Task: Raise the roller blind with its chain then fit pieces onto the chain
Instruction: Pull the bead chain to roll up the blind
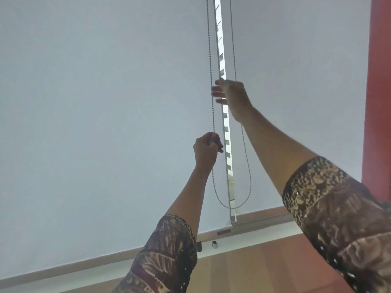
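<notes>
The roller blind (105,102) behind both hands is plain pale grey-white, and the bead chain (213,115) is dull silver-grey. Both sleeves (338,208) carry a dark brown and cream mottled print. Right of the right hand (230,92) the wall (378,81) is brick red.

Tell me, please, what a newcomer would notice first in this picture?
Two bare arms reach up at the centre: the right hand high, the left hand lower, both closed on the grey beaded metal chain. Behind them hangs the pale white fabric roller blind, and a red wall strip stands at right.
</notes>
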